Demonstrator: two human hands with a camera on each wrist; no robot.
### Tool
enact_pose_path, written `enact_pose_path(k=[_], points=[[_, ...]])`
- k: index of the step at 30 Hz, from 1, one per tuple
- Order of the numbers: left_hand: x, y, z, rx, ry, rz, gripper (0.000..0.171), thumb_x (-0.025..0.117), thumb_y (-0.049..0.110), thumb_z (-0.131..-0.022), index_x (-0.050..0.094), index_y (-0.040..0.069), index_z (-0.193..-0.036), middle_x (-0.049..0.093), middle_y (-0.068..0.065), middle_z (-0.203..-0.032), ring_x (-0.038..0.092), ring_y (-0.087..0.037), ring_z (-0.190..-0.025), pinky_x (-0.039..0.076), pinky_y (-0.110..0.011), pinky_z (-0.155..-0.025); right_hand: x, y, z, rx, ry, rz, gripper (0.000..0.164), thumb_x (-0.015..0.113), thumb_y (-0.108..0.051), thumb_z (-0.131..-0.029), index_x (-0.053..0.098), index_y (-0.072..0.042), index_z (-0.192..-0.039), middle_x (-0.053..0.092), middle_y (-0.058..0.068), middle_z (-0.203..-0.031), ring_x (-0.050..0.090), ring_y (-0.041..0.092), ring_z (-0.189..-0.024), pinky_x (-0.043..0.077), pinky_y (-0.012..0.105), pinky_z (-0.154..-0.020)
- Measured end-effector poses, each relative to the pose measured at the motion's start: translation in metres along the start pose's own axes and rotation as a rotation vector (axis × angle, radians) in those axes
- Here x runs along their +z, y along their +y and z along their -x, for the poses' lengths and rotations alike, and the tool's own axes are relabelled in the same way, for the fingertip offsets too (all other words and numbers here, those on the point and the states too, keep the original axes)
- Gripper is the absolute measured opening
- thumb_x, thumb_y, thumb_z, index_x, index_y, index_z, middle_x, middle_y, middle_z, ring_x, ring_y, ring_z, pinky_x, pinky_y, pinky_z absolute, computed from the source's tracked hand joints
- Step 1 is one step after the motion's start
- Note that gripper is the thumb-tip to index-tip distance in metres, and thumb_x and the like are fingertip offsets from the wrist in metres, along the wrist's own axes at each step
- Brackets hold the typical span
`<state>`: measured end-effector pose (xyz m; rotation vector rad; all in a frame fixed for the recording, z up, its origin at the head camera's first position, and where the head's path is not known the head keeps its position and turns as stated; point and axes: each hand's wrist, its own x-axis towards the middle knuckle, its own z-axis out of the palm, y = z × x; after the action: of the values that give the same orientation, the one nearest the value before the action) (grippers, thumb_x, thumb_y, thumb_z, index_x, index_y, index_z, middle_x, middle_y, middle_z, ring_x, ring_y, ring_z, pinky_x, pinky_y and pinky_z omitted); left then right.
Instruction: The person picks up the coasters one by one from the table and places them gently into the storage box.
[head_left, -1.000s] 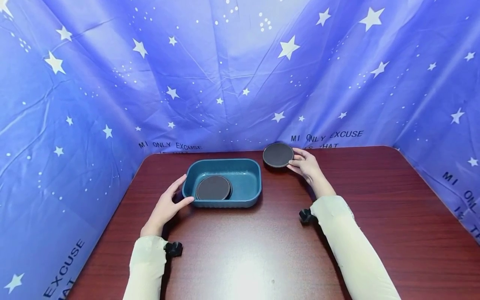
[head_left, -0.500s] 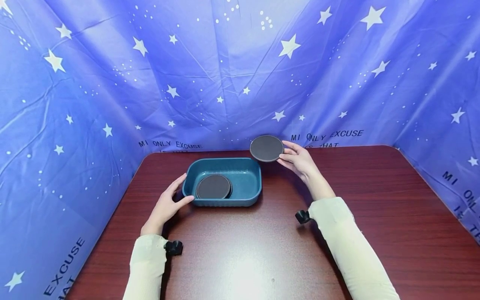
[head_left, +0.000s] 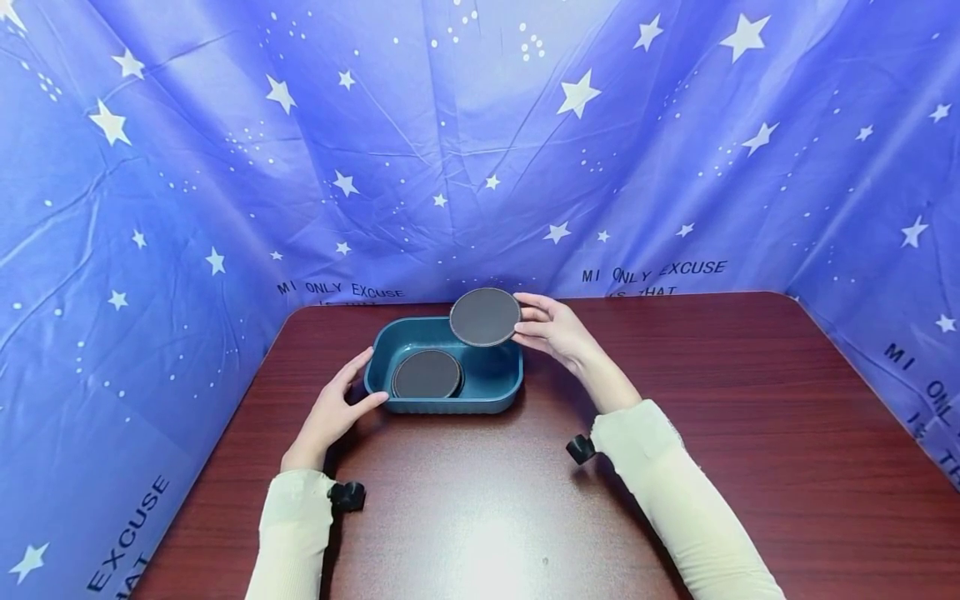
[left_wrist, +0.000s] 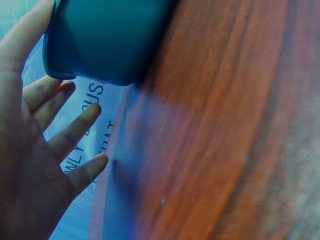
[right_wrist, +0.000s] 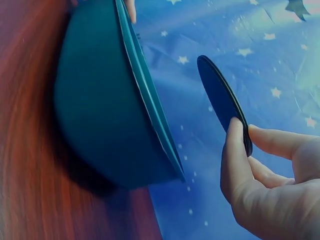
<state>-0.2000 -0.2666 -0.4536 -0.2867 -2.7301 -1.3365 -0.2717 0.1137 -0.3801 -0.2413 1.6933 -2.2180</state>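
Note:
In the head view, my right hand [head_left: 551,333] pinches a round dark coaster [head_left: 485,317] by its right edge, over the back right part of a teal plastic basin [head_left: 450,407]. The right wrist view shows the thin coaster [right_wrist: 220,95] between fingertips and thumb, raised above the basin's rim [right_wrist: 150,107]. Another round dark coaster [head_left: 427,373] lies inside the basin at the left, seemingly with more thickness beneath it. My left hand [head_left: 333,412] rests against the basin's left end, thumb at the front rim. Its other fingers spread out straight in the left wrist view.
The basin stands toward the back of a dark red wood-grain table [head_left: 750,417]. A blue curtain with white stars [head_left: 450,167] hangs behind and at both sides. Each sleeve cuff carries a small black camera, one on the left wrist [head_left: 347,497], one on the right [head_left: 581,449].
My right hand has lifted the coaster from the table's back right and carried it left over the basin. The left hand and basin have stayed in place.

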Motion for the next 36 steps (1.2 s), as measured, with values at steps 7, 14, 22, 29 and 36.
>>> enact_pose_path(k=[7, 14, 22, 29, 36], points=[[0.0, 0.0, -0.001, -0.011, 0.001, -0.007, 0.08, 0.076, 0.034, -0.088, 0.035, 0.027, -0.156, 0.035, -0.005, -0.162, 0.046, -0.034, -0.139, 0.036, -0.056, -0.116, 0.022, 0.007, -0.002, 0.024, -0.067, 0.072, 0.065, 0.054, 0.015, -0.092, 0.033, 0.002, -0.152, 0.062, 0.0, -0.101, 0.069, 0.007, -0.085, 0.06, 0.024, -0.081], [0.001, -0.001, -0.003, -0.004, 0.001, -0.008, 0.08, 0.076, 0.034, -0.088, 0.034, 0.028, -0.156, 0.035, -0.005, -0.162, 0.045, -0.034, -0.14, 0.035, -0.057, -0.116, 0.036, 0.016, -0.006, 0.057, -0.098, 0.114, 0.064, 0.057, 0.014, -0.09, 0.038, 0.002, -0.15, 0.062, 0.005, -0.107, 0.07, 0.008, -0.083, 0.061, 0.026, -0.081], [0.001, -0.003, -0.002, 0.002, 0.001, -0.006, 0.079, 0.076, 0.033, -0.089, 0.035, 0.027, -0.156, 0.035, -0.006, -0.162, 0.045, -0.033, -0.14, 0.036, -0.057, -0.116, 0.048, 0.027, -0.01, 0.093, -0.151, 0.193, 0.06, 0.057, 0.014, -0.09, 0.041, 0.004, -0.147, 0.062, 0.007, -0.104, 0.068, 0.009, -0.078, 0.061, 0.029, -0.081], [0.001, -0.002, -0.002, -0.005, 0.002, -0.004, 0.079, 0.076, 0.033, -0.089, 0.034, 0.028, -0.156, 0.035, -0.005, -0.162, 0.046, -0.034, -0.139, 0.035, -0.057, -0.116, 0.057, 0.034, -0.014, 0.139, -0.16, 0.311, 0.054, 0.058, 0.012, -0.09, 0.047, 0.005, -0.142, 0.062, 0.014, -0.11, 0.068, 0.009, -0.076, 0.059, 0.039, -0.089], [0.001, -0.002, -0.001, 0.001, 0.005, -0.002, 0.08, 0.076, 0.032, -0.088, 0.035, 0.025, -0.156, 0.036, -0.006, -0.161, 0.047, -0.034, -0.139, 0.036, -0.056, -0.116, 0.064, 0.035, -0.022, 0.171, -0.059, 0.325, 0.052, 0.059, 0.015, -0.089, 0.05, 0.006, -0.139, 0.056, 0.008, -0.099, 0.065, 0.008, -0.069, 0.059, 0.042, -0.09]])
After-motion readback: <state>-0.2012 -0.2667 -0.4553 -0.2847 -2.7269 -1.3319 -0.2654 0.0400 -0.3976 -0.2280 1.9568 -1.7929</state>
